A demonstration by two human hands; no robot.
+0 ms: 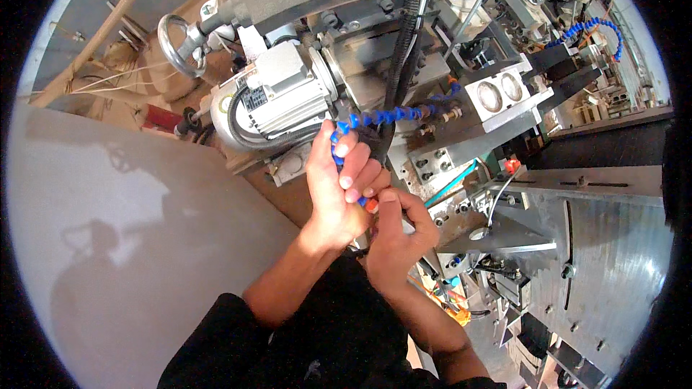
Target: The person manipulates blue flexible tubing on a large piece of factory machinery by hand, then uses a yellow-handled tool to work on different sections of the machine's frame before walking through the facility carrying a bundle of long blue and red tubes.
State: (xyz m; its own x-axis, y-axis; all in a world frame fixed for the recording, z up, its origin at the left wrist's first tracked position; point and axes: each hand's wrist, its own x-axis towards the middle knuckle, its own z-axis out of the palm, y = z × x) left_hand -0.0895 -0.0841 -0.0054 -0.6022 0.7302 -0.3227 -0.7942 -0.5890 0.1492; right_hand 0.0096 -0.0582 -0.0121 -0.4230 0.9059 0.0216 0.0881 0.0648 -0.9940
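A blue segmented coolant hose (389, 116) arches from the machine's metal block toward me and bends down into my left hand (333, 191). The fingers of that hand are wrapped around it, and their grip hides part of its length. Below them, the hose ends in an orange nozzle (372, 206). My right hand (402, 245) is closed beside the left, thumb and fingers pinched at the nozzle. The two hands touch or nearly touch there. Most of what lies within the right hand's fingers is hidden.
A light grey electric motor (277, 94) stands just beyond my hands, with a metal handwheel (173, 47) behind it. Black corrugated conduit (398, 65) runs down the middle. A block with two round recesses (497, 97) sits right. A metal panel (613, 245) lies far right, a pale wall (144, 245) left.
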